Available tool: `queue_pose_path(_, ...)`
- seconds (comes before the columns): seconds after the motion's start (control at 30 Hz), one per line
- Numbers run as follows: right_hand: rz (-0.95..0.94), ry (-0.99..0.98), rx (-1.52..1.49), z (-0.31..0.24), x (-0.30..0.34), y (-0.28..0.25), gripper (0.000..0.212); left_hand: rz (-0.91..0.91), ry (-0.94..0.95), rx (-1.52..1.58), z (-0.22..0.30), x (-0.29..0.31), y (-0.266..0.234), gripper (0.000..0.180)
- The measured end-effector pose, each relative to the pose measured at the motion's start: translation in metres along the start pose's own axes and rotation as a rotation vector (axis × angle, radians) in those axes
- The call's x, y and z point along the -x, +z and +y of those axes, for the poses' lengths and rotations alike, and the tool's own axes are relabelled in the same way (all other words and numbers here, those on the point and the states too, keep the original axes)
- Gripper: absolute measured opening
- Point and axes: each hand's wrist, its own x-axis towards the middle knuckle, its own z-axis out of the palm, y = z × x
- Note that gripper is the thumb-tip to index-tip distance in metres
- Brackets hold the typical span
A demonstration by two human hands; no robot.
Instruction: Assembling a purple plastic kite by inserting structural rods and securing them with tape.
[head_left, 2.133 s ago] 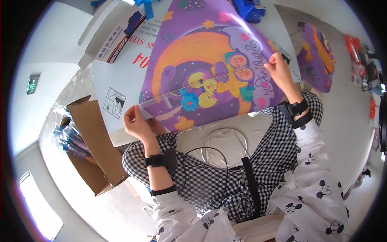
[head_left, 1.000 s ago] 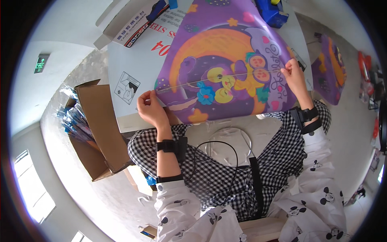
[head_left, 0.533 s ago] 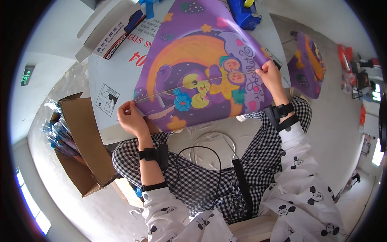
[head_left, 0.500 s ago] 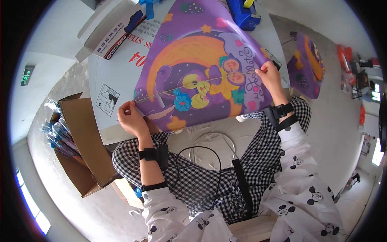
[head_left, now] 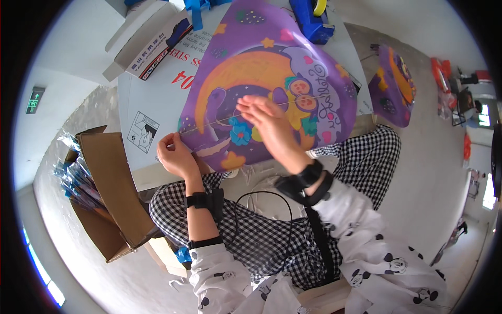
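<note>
A purple sheet (head_left: 272, 63) printed with an orange moon, stars and cartoon figures lies over the table, its near edge overhanging my lap. A thin pale strip (head_left: 209, 123) runs across it from left to right; I cannot tell if it is tape or a rod. At its left end, by the sheet's edge, my left hand (head_left: 177, 155) pinches the strip with thumb and forefinger. My right hand (head_left: 264, 123) is over the middle of the sheet, fingers stretched out and holding nothing, along the strip. It hides part of the print.
A blue tape dispenser (head_left: 312, 23) stands at the far right of the table (head_left: 138, 104), an open carton (head_left: 151, 49) at the far left. Blue strips (head_left: 196, 13) hang behind. A cardboard box (head_left: 112, 193) of wrapped goods is left; another purple printed sheet (head_left: 392, 86) is right.
My right hand has let go of the strip's right end and swung left to the middle of the sheet, its fingers stretching out. My left hand keeps its pinch at the left edge.
</note>
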Motion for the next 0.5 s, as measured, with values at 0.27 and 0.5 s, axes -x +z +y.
queue_pose_path(0.27, 0.152, 0.050, -0.233, 0.018, 0.002, -0.022, 0.036, 0.002, 0.028, -0.025, -0.004, -0.002, -0.006, 0.012)
queue_pose_path(0.5, 0.338, -0.113, -0.175, -0.043, 0.005, -0.119, 0.037, 0.005, 0.007, -0.017, -0.001, -0.002, -0.009, 0.012)
